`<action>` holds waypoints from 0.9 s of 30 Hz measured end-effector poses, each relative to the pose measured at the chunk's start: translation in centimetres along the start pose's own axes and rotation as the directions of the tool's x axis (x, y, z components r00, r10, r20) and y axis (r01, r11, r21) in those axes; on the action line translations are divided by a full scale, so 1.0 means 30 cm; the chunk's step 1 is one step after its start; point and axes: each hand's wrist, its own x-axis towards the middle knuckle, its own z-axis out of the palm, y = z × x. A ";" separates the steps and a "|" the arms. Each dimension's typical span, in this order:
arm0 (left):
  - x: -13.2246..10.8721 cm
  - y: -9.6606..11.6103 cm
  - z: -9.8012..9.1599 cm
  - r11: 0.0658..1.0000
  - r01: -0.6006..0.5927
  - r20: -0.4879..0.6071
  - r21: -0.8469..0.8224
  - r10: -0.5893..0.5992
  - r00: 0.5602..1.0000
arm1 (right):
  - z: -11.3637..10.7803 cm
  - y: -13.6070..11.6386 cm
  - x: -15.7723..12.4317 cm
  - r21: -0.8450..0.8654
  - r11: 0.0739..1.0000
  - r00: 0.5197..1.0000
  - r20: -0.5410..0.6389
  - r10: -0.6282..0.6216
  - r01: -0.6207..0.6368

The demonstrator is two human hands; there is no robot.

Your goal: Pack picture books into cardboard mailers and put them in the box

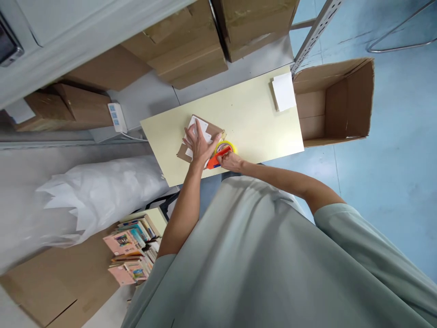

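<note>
On the pale yellow table [259, 123], a flat piece of brown cardboard [213, 130] lies with white paper [204, 125] on top. My left hand [200, 146] rests on the paper and cardboard with its fingers spread. Just to the right, my right hand [229, 160] is closed around an orange-red tape dispenser [214, 161]. A roll of tape with a yellow rim [233, 146] sits in the dispenser, close to the cardboard's right edge. The fingers partly hide the dispenser's handle.
White cards or papers [284, 92] lie at the table's right end. An open cardboard box [336, 102] stands beyond it. Boxes [184, 50] fill the shelf behind, near a white power strip [117, 117]. To the left are a white plastic-wrapped bundle [109, 191] and stacked books [131, 243].
</note>
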 end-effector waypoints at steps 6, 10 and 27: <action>0.010 0.044 0.076 1.000 -0.016 -0.149 -0.019 0.012 0.989 | 0.017 -0.115 0.053 0.070 0.992 0.994 -0.009 0.106 -0.105; -0.002 0.014 0.116 0.994 -0.098 -0.173 -0.045 0.089 0.981 | 0.059 -0.104 0.045 0.076 0.992 0.994 -0.026 0.106 -0.104; 0.032 -0.086 0.229 0.960 -0.272 -0.324 0.063 0.277 0.905 | 0.135 0.308 -0.378 -0.018 0.926 0.924 0.065 0.377 -0.376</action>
